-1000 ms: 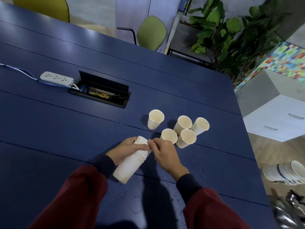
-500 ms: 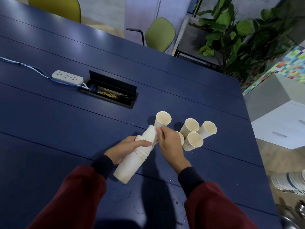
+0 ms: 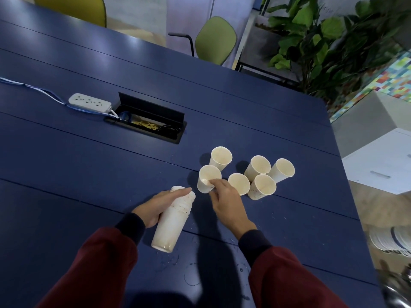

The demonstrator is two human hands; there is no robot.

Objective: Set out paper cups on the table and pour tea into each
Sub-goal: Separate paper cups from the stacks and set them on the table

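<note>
**Cups going out on the blue table**

Over at 10 o'clock on the blue table (image 3: pixel 66 165) a white power strip (image 3: pixel 89 102) lies flat, its blue and white lead trailing off the left edge. Just beside it, towards 11 o'clock, an open cable hatch (image 3: pixel 153 126) is sunk into the tabletop, its lid tipped up and wires showing inside.

Nearer the person, the left hand (image 3: pixel 159 205) is wrapped round a stack of paper cups (image 3: pixel 171 223). The stack leans with its closed base towards the person and its rims pointing off to 1 o'clock; the fingers lie along the upper part, the thumb out of sight behind.

Just to the right, the right hand (image 3: pixel 228 202) pinches a single cup (image 3: pixel 208 177) by its lower wall, mouth upward. It sits low over the table at the stack's 1 o'clock, apart from the stack; I cannot quite tell whether its base is down on the surface.

At this cup's 1 o'clock, nearly touching it, a lone cup (image 3: pixel 221 157) stands upright. At 3 o'clock a group of four cups (image 3: pixel 258 167) stands packed together, all empty as far as their mouths show.

Beyond the table's right edge sits a white drawer cabinet (image 3: pixel 378 161), and at 4 o'clock a pile of white plates (image 3: pixel 393 241), blurred.
</note>
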